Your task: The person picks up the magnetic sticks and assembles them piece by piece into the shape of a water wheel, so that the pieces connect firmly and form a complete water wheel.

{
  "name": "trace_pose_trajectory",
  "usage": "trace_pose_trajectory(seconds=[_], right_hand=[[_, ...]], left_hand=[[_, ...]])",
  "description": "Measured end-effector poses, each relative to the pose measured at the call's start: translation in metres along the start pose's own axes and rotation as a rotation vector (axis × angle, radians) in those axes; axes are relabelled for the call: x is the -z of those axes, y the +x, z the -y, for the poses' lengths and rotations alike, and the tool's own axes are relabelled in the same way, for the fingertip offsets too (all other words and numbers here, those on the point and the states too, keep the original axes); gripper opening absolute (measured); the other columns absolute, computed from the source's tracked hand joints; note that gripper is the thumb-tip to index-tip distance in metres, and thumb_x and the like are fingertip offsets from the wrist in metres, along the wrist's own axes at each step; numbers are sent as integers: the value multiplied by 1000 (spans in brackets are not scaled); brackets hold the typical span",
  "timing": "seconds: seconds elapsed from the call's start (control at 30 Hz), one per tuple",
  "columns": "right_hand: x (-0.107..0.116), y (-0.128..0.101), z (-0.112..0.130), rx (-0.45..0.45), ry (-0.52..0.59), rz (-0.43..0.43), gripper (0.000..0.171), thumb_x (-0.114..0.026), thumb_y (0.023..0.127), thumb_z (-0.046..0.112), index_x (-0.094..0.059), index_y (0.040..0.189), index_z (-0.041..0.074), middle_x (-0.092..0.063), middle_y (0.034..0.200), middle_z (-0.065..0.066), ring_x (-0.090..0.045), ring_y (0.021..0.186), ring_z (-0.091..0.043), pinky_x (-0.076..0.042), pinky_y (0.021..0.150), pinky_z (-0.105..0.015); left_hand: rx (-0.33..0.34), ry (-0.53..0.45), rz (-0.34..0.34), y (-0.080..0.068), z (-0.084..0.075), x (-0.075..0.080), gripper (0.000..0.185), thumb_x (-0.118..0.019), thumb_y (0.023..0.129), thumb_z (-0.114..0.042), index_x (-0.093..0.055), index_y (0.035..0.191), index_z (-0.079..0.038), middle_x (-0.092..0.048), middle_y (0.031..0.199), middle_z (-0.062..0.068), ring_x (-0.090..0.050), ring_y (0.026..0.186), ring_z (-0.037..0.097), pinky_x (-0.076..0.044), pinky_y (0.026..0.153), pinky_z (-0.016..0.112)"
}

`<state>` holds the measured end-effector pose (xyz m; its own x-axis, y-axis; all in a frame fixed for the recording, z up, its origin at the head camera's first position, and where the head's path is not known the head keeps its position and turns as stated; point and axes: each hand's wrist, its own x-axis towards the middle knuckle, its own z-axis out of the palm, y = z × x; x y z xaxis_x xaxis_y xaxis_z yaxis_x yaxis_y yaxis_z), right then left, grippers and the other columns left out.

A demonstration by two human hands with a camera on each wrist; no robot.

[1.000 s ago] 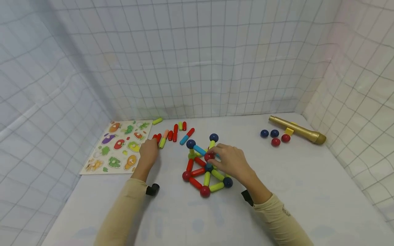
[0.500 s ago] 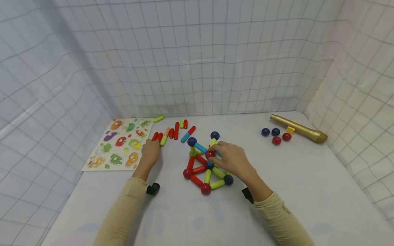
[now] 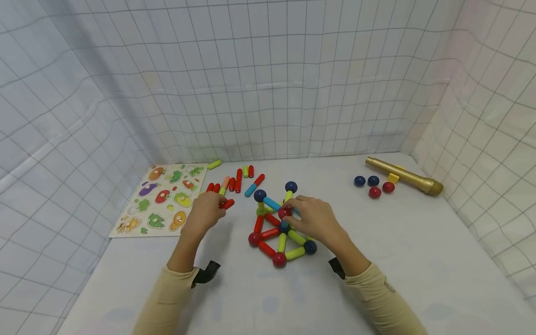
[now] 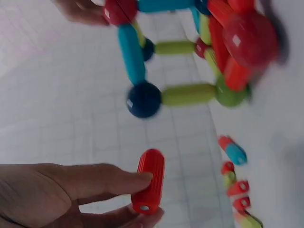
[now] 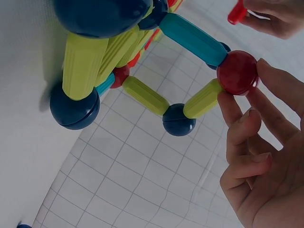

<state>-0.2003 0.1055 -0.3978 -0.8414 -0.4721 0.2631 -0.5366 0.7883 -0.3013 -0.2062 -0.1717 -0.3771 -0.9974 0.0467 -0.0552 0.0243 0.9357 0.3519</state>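
Observation:
Between thumb and fingers, my left hand (image 3: 204, 211) pinches a short red magnetic rod (image 4: 151, 181), raised near the loose rods on the left. A ball-and-rod structure (image 3: 266, 249) of red, green and blue rods stands mid-table, with red, dark blue and green balls at its joints. My right hand (image 3: 316, 217) grips the red ball (image 5: 237, 72) at the structure's top. From that ball a blue rod (image 5: 194, 39) and a green rod (image 5: 203, 99) run out, the green one ending at a dark blue ball (image 5: 179, 119).
Several loose rods (image 3: 238, 180) lie behind the structure to the left, beside a board with vegetable pictures (image 3: 162, 221). At the back right are loose red and blue balls (image 3: 374, 192) and a golden microphone-shaped toy (image 3: 404, 176). Gridded white sheeting (image 3: 268, 93) encloses the table.
My left hand has picked up a red rod from the loose group and drawn it back toward me and slightly right. The right hand keeps its grip on the top red ball.

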Motion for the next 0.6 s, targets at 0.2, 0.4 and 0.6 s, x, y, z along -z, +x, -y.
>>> trace_pose_trajectory(seconds=[0.2,0.4,0.6], right_hand=[[2,-1,-1,1,12,-1,32,-78,82,30,-70,112,22,-72,99,4,-62,80,-13,-46,61,-22],[3,-1,-1,8,31,4,31,-77,83,29,-70,112,20,-72,99,3,-61,78,-12,-46,59,-21],[2,-1,-3,21,42,-5,29,-76,84,29,-71,111,21,-72,99,5,-61,77,-11,-43,57,-19]], left_hand=[[-199,-36,56,-26,-53,-4,29,-72,83,-7,-73,112,-7,-71,97,8,-55,80,18,-49,61,24],[-229,-88,48,-30,-78,-10,28,-73,81,-5,-73,109,-8,-72,98,5,-57,80,16,-54,67,25],[-295,-95,-12,-23,-85,-17,24,-74,81,-1,-75,104,-6,-73,98,5,-60,82,16,-57,72,28]])
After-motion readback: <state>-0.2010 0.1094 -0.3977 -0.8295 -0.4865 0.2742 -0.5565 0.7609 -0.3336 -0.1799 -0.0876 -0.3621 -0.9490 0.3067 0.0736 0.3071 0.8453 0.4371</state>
